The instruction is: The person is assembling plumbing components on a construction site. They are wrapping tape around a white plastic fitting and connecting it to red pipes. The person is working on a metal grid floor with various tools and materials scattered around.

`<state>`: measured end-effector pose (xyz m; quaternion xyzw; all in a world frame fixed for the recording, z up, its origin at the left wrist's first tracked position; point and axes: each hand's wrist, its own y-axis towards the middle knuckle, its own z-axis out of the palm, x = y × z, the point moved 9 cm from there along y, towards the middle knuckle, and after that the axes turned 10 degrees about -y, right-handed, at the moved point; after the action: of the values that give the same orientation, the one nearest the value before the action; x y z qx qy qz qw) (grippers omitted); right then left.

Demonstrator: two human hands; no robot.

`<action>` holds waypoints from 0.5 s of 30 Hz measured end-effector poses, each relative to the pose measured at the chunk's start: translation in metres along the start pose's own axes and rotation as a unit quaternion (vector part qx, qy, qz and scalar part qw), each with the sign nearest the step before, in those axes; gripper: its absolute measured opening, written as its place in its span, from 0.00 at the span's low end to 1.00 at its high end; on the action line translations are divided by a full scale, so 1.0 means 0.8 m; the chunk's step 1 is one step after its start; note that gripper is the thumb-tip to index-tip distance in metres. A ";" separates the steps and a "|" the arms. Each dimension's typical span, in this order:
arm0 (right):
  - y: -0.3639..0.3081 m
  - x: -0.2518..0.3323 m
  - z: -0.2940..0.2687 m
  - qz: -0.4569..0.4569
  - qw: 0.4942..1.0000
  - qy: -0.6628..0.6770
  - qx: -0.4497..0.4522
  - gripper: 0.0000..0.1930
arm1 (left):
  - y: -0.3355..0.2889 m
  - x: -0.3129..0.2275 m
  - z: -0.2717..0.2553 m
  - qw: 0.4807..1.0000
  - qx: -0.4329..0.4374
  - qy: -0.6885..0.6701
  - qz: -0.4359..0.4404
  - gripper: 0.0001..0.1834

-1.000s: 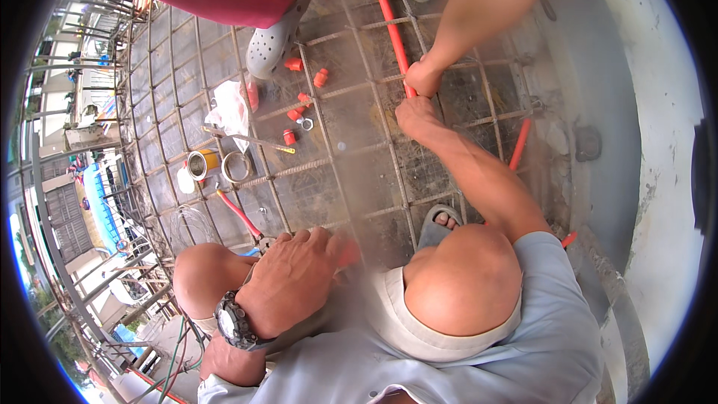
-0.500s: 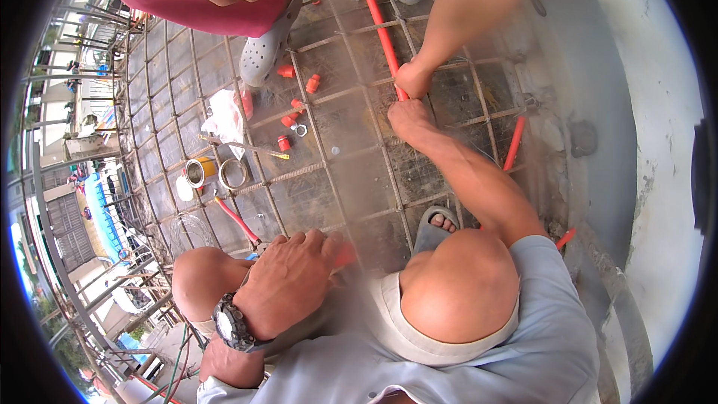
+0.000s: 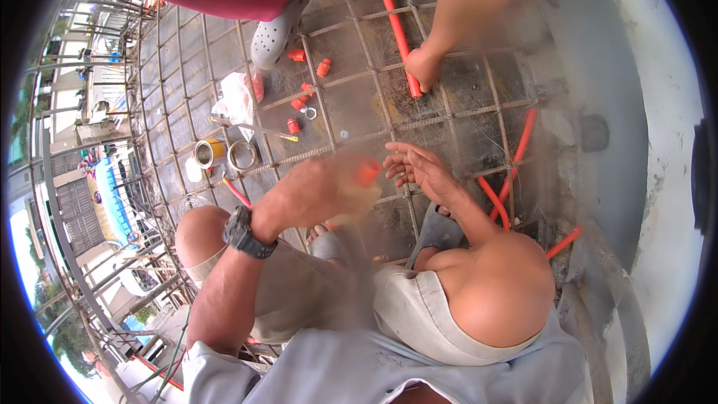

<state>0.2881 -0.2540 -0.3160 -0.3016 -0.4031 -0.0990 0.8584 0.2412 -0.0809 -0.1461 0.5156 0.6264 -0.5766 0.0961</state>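
Observation:
My left hand (image 3: 310, 191), with a black watch on its wrist, is closed around a short orange-red pipe fitting (image 3: 367, 172). Its fingertips are blurred. Just to the right, my right hand (image 3: 422, 172) hangs empty with its fingers spread, a small gap from the fitting. Beyond it, a long orange pipe (image 3: 390, 11) runs away from me over the steel mesh. A co-worker's hand (image 3: 423, 67) grips that pipe close to its near end. Several loose orange pipe fittings (image 3: 323, 67) lie scattered in the mesh, left of the pipe.
Rebar mesh (image 3: 333, 28) covers the floor. On the left sit a yellow can (image 3: 211, 152), a white plastic bag (image 3: 236, 101) and a hacksaw blade (image 3: 262, 129). Orange pipe pieces (image 3: 520, 142) rise on the right beside a grey wall (image 3: 598, 67). A co-worker's grey clog (image 3: 274, 39) stands ahead.
My right hand has let go of the long pipe and drawn back, its fingers opening. My left hand has moved forward and right with the fitting. The co-worker's hand stays on the pipe.

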 end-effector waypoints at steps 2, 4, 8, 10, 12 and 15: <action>-0.019 0.004 0.018 -0.035 0.998 0.047 0.026 0.33 | 0.030 0.005 0.001 0.996 0.015 -0.074 0.043 0.40; -0.029 0.012 0.032 -0.055 0.994 0.067 0.060 0.34 | 0.059 0.022 0.016 0.988 0.068 -0.141 0.009 0.40; -0.034 0.008 0.014 -0.038 0.998 0.036 -0.022 0.35 | 0.120 0.038 0.052 0.978 0.082 -0.192 0.010 0.39; -0.040 0.012 -0.003 -0.077 0.996 0.018 -0.048 0.35 | 0.143 0.038 0.065 0.967 0.078 -0.235 0.059 0.37; -0.050 0.015 -0.030 -0.113 0.986 -0.058 -0.111 0.32 | 0.159 0.041 0.077 0.950 0.076 -0.288 0.092 0.37; -0.064 -0.002 -0.057 -0.089 0.984 -0.061 -0.139 0.29 | 0.172 0.052 0.102 0.934 0.054 -0.343 0.090 0.38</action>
<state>0.2946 -0.3223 -0.3170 -0.3864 -0.4619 -0.2119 0.7697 0.2877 -0.1528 -0.2877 0.3451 0.4744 -0.7404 0.3282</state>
